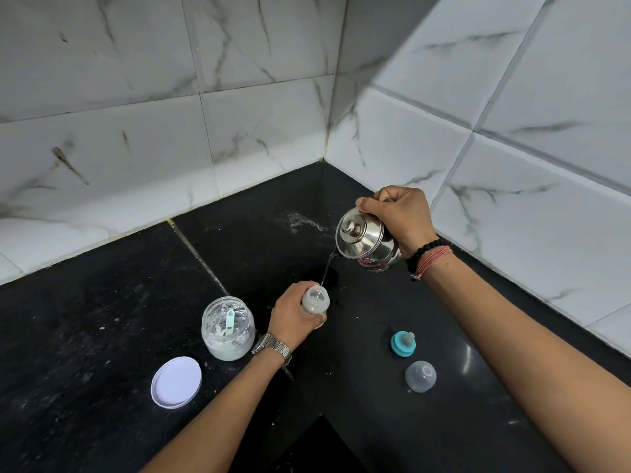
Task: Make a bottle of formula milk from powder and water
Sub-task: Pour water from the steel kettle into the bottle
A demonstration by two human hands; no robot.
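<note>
My left hand [292, 315] grips a small clear baby bottle [316, 301], open at the top, standing on the black counter [102, 336]. My right hand [397, 213] holds a steel kettle [365, 242] by its handle, tilted to the left above the bottle. A thin stream of water [326, 271] runs from the spout into the bottle's mouth. An open glass jar of white powder [228, 327] with a pale green scoop inside stands left of the bottle. The teal teat ring [403, 343] and the clear bottle cap [420, 376] lie to the right.
The jar's white lid [176, 382] lies upside down at the front left. White marble-look tiled walls [273, 131] meet in a corner behind the counter. Spilled powder or water marks the counter near the corner [300, 221]. The counter's inner edge drops away at the bottom middle.
</note>
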